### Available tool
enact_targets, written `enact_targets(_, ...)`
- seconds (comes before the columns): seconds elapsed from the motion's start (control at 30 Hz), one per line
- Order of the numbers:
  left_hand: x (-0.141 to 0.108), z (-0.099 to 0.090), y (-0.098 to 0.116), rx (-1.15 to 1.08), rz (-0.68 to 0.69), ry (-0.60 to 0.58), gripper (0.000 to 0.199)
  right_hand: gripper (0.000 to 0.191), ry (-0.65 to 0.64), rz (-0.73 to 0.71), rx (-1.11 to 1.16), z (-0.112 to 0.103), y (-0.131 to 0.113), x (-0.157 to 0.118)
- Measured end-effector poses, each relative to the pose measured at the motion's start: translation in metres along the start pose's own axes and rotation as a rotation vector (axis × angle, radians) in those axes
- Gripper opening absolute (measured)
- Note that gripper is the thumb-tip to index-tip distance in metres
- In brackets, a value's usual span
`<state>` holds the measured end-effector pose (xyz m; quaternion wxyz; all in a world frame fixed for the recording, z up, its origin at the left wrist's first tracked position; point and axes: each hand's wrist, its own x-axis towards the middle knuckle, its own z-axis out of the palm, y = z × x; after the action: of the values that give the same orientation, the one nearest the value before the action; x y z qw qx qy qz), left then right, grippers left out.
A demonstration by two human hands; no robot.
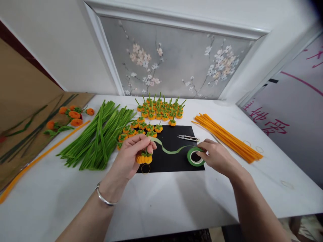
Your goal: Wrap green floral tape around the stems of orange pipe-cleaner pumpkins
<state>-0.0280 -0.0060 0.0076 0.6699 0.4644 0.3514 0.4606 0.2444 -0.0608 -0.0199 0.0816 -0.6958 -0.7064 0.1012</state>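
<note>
Between green stems [98,137] and orange stems [229,137] on the worktop [164,201], before clustered pumpkins [158,113], snips [188,137] and pink writing [267,122], perhaps 她爱, the hands work apart over the black mat [171,163], left hand [133,149] pinching a pumpkin [144,159] and tape end [152,139], right hand [214,158] gripping the roll [190,157].
</note>
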Motion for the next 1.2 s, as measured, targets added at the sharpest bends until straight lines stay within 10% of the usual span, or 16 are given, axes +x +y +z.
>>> enact_targets(0.23,-0.001,0.002,-0.003,0.123,0.037,-0.038,0.025,0.012,0.536,-0.204,-0.229,0.027,0.027,-0.038)
enact_targets(0.57,-0.003,0.005,-0.004,0.443,0.01,-0.268,0.028,0.013,0.354,-0.286,-0.178,0.037,0.033,-0.047)
enact_targets(0.77,-0.008,0.014,0.009,0.609,-0.023,-0.398,0.034,0.019,0.435,-0.261,0.4,0.001,-0.004,-0.037)
enact_targets(0.97,-0.019,0.022,0.021,0.715,-0.041,-0.474,0.032,0.019,0.124,-0.402,0.671,-0.024,-0.073,-0.008)
enact_targets(1.2,-0.02,0.024,0.01,0.666,-0.038,-0.443,0.032,0.015,-0.139,-0.429,1.098,0.004,-0.072,0.014)
